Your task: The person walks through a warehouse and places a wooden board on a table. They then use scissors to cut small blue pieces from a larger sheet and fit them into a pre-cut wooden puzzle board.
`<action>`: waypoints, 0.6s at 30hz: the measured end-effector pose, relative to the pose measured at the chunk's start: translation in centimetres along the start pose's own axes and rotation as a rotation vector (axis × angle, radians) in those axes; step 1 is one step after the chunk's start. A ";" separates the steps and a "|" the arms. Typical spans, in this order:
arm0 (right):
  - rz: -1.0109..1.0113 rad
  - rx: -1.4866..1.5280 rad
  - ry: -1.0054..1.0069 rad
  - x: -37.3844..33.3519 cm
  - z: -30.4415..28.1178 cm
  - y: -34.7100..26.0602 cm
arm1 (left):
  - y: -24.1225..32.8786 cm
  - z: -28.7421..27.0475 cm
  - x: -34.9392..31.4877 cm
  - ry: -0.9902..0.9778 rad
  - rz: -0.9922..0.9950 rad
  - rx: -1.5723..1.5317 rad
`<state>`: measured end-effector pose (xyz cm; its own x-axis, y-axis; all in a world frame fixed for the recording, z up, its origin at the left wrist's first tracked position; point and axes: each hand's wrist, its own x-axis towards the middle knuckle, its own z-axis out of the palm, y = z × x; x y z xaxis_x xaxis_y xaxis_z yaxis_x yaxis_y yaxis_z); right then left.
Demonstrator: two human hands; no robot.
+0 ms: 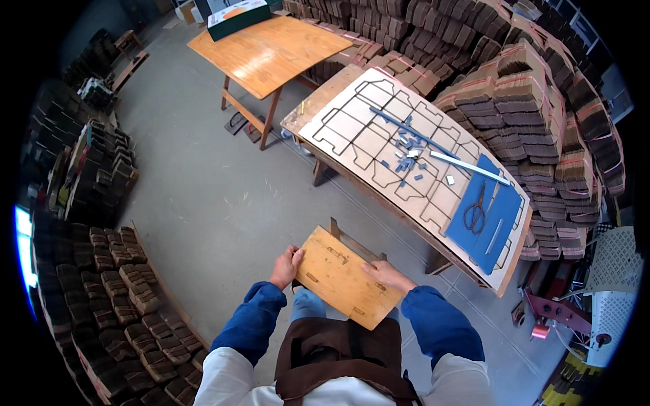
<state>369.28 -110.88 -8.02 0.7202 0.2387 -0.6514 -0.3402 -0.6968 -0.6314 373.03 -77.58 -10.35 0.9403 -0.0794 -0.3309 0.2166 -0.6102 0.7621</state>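
Observation:
A wooden stool [342, 281] with a worn yellow-brown seat is right in front of my legs, its seat slanting down to the right. Dark joint marks show near the seat's corners, and part of the dark leg frame juts out beyond its far edge. My left hand [288, 266] is closed round the seat's left edge. On the right side, my right hand [388, 276] grips the seat by its edge, thumb on top. The stool's underside is hidden, so I cannot tell whether its feet touch the floor.
At the right stands a table with a slotted die board [379, 172], blue strips, small blue pieces, a blue sheet [500, 233] and scissors [475, 215]. Farther back is another wooden table [284, 47] with a box [237, 19]. Cardboard bundles [521, 101] line the right, more stacks the left.

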 end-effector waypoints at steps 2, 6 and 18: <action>0.078 0.106 0.021 5.1 4.7 6.8 | -4.5 3.0 1.6 -0.063 -0.041 -0.038; 0.159 0.197 0.025 8.5 7.9 7.1 | -12.2 6.4 4.4 -0.126 -0.096 0.008; 0.270 0.255 -0.054 20.6 14.2 17.3 | -21.4 12.9 8.8 -0.224 -0.308 -0.136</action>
<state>369.63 -108.38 -38.33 0.5531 0.1095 -0.8259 -0.6583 -0.5501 -0.5138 373.29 -75.40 -36.78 0.7487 -0.0877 -0.6571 0.5267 -0.5232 0.6699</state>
